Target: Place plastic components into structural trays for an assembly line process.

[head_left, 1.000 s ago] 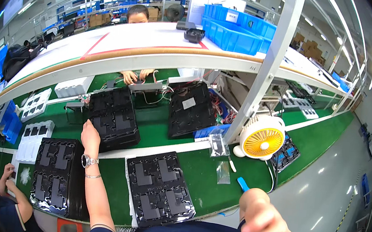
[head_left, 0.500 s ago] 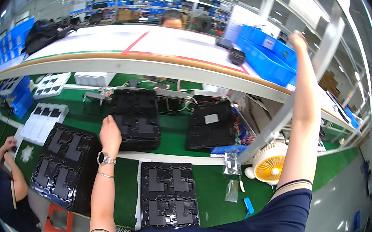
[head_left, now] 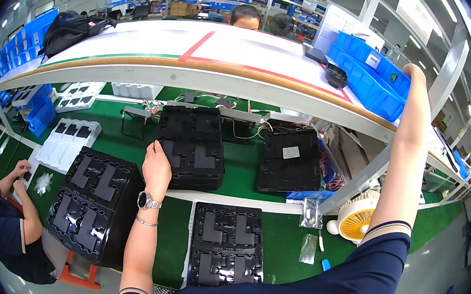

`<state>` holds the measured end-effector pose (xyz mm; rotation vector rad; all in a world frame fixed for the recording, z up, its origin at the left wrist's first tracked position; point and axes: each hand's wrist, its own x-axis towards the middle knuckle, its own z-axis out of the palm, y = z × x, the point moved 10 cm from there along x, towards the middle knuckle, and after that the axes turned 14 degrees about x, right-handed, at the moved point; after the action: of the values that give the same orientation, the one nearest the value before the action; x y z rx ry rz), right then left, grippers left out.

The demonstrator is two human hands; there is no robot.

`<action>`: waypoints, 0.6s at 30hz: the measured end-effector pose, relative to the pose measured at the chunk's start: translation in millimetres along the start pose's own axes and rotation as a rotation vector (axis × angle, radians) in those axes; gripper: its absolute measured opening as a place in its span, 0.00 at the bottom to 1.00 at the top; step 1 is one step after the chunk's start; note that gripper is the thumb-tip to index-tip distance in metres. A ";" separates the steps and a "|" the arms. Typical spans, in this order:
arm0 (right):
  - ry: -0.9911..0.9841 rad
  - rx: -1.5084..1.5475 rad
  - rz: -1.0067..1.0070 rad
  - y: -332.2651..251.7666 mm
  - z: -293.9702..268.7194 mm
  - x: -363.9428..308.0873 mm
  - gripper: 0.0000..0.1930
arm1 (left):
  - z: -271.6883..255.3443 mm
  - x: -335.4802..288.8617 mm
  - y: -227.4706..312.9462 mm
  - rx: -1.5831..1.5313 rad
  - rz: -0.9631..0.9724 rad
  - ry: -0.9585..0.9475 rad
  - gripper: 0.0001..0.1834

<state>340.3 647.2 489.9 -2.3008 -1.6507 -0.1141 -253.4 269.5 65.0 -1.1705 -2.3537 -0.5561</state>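
Observation:
My left hand point(head_left: 157, 168) is raised beside the left edge of a stack of black plastic trays point(head_left: 186, 175). Its fingers are pressed together; anything between them is too small to make out. Up at the right, my right hand point(head_left: 416, 75) reaches over the edge of a blue bin point(head_left: 367, 80) on the upper shelf, with its fingers hidden. In front of me lies a black tray point(head_left: 226, 249) with dark L-shaped pieces in its recesses. To its left stands a tall stack of similar black trays point(head_left: 89, 203).
A white-topped shelf point(head_left: 138, 39) with a metal front rail spans above the green bench. At right stand a slanting post and a yellow-and-white fan point(head_left: 356, 220); small clear bags point(head_left: 308, 248) lie near it. A co-worker point(head_left: 9, 221) sits at left beside white trays point(head_left: 68, 144).
The view has shifted, so the scene sits farther right. My right hand has dropped lower against the bin's edge. My left hand stays beside the stacked trays.

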 end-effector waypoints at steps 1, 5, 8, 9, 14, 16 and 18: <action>0.024 0.016 0.012 2.1 -0.3 3.1 0.22 | -1.0 0.3 -0.3 0.001 0.000 -0.003 0.25; 0.129 0.104 0.059 12.9 -8.4 18.2 0.21 | -3.3 0.0 -0.5 -0.003 -0.001 -0.020 0.25; 0.207 0.194 0.088 20.4 -7.3 30.8 0.21 | -4.2 0.6 -5.4 -0.006 0.016 0.024 0.23; 0.245 0.209 0.100 25.1 -15.3 35.8 0.21 | -0.9 0.3 -2.3 -0.016 0.018 0.029 0.23; 0.357 0.266 0.120 34.7 -34.6 55.7 0.21 | -2.4 0.4 2.3 -0.041 0.027 0.025 0.23; 0.321 0.232 0.093 22.0 -25.7 50.5 0.21 | -4.0 0.3 -1.4 -0.042 0.025 0.032 0.23; 0.260 0.167 0.077 18.7 -22.6 44.4 0.21 | -4.7 -1.1 -0.2 -0.050 0.025 0.011 0.23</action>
<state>375.2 675.6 518.3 -2.1203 -1.3866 -0.2386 -251.9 266.2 68.1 -1.2139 -2.3255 -0.6145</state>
